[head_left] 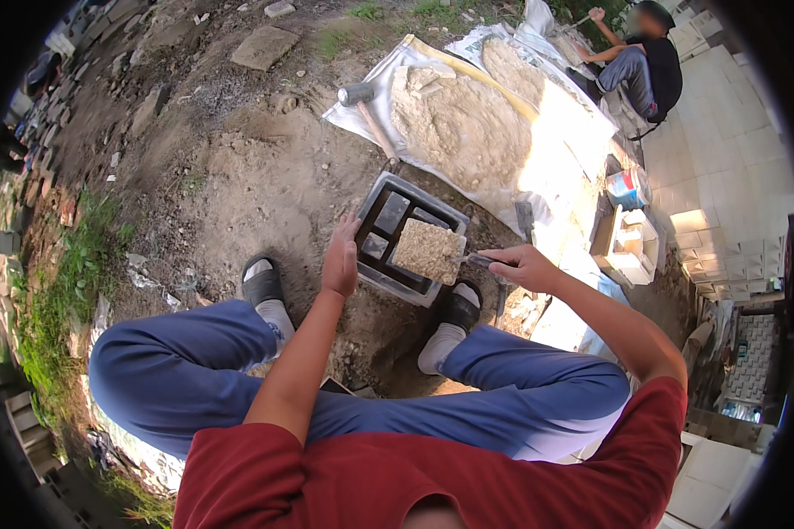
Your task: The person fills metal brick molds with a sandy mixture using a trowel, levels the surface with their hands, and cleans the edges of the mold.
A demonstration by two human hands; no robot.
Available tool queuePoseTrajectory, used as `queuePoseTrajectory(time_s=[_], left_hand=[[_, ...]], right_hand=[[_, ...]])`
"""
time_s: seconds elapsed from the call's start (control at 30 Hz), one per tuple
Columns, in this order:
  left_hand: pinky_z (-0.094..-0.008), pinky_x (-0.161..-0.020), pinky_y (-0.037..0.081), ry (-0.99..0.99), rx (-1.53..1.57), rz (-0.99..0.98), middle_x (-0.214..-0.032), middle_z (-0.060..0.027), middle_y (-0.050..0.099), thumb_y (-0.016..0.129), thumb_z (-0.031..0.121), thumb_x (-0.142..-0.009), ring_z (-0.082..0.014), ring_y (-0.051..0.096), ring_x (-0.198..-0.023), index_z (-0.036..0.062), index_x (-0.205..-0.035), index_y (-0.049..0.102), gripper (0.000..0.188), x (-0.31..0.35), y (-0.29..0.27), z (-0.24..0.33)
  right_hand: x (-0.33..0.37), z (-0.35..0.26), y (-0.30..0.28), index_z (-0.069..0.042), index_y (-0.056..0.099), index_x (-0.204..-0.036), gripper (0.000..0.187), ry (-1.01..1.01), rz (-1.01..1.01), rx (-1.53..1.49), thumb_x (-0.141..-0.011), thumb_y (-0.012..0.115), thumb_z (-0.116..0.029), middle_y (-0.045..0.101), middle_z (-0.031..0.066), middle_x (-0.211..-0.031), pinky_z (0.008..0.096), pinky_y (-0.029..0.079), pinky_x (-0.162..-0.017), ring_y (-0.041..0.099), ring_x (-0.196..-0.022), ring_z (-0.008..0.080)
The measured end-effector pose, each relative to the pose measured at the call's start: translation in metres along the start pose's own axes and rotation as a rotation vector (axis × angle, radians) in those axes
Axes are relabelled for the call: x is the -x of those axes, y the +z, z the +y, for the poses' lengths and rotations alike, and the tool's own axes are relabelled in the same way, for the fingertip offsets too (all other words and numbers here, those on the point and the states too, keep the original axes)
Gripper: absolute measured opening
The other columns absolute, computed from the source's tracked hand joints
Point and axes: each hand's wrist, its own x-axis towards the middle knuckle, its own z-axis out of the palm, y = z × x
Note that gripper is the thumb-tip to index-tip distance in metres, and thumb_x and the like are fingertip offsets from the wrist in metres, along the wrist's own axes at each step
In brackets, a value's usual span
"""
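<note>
A grey rectangular mold with dark divided compartments sits on the dirt between my feet. My left hand is open, fingers stretched out against the mold's left side. My right hand is closed around the handle of a trowel. A square heap of coarse, sandy mix covers the trowel's blade. That load is over the right part of the mold and hides the compartments under it. Grey block-like surfaces show in the uncovered compartments.
Beyond the mold, a pale sandy pile lies on a white sheet, with a mallet at its left edge. A bucket and a white box stand to the right. Another person sits far right.
</note>
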Motion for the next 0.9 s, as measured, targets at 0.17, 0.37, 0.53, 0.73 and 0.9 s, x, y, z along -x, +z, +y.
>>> queuePoseTrajectory(time_s=[0.17,0.37,0.53,0.73,0.9], left_hand=[[-0.0528,-0.130,0.011,0.022,-0.451,-0.181,-0.174,-0.0132,0.022,0.026,0.033,-0.106,-0.0371,0.015,-0.161,0.0060,-0.164,0.032,0.064,0.023,-0.002,0.001],[-0.0569,-0.129,0.001,0.047,-0.589,-0.242,-0.175,-0.0103,0.019,0.027,0.033,-0.106,-0.0357,0.008,-0.163,0.0075,-0.165,0.030,0.064,0.028,-0.004,0.000],[-0.0572,-0.129,-0.003,0.049,-0.654,-0.290,-0.175,-0.0040,0.020,0.029,0.032,-0.106,-0.0336,0.008,-0.163,0.0136,-0.166,0.031,0.062,0.031,-0.004,0.005],[-0.0572,-0.129,-0.004,0.050,-0.648,-0.306,-0.175,0.0008,0.023,0.030,0.032,-0.106,-0.0317,0.009,-0.163,0.0185,-0.166,0.032,0.061,0.033,-0.008,0.005],[-0.0575,-0.129,-0.005,0.049,-0.639,-0.318,-0.174,0.0014,0.024,0.029,0.034,-0.107,-0.0315,0.009,-0.163,0.0195,-0.166,0.032,0.060,0.032,-0.008,0.005]], right_hand=[[0.000,-0.014,0.010,-0.017,0.068,-0.140,0.041,0.000,0.008,0.014,-0.102,0.068,-0.033,0.073,0.0039,-0.084,0.0297,0.048,-0.070,0.054,-0.071,0.0088],[-0.002,-0.034,0.020,-0.017,0.069,-0.139,0.041,0.096,-0.013,0.129,-0.101,0.067,-0.035,0.077,0.0069,-0.091,0.0318,0.050,-0.075,0.061,-0.075,0.0114],[-0.002,-0.041,0.026,-0.016,0.069,-0.138,0.041,0.066,-0.005,0.134,-0.102,0.066,-0.034,0.080,0.0093,-0.099,0.0325,0.052,-0.078,0.067,-0.080,0.0141],[-0.007,-0.056,0.032,-0.017,0.071,-0.136,0.040,0.112,-0.018,0.162,-0.101,0.065,-0.034,0.078,0.0102,-0.095,0.0339,0.051,-0.076,0.066,-0.077,0.0157],[-0.010,-0.062,0.036,-0.019,0.072,-0.135,0.040,0.090,0.001,0.233,-0.100,0.064,-0.037,0.072,0.0114,-0.079,0.0360,0.050,-0.070,0.063,-0.068,0.0181]])
